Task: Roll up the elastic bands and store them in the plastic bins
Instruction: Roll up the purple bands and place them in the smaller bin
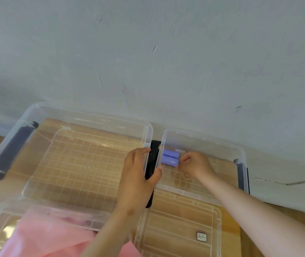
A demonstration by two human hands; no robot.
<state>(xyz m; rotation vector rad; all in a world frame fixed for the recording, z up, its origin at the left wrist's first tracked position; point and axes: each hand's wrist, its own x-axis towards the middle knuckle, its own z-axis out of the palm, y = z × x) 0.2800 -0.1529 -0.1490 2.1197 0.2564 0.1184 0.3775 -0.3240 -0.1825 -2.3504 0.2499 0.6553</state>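
Two purple rolled bands (170, 158) lie side by side in the far left corner of the small right bin (203, 140). The right hand (196, 165), fingers curled, touches the near roll's end; whether it is pinching the roll is unclear. The left hand (136, 175) grips the black handle (153, 154) between this bin and the large left bin (92, 115). Pink bands (55, 236) lie nearer, on the wooden tabletop (230, 236).

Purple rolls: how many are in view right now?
2. Both lie touching in the far left corner of the right bin: the farther roll and the nearer roll, with the right hand at their right ends. The pink sheet below could hide more.
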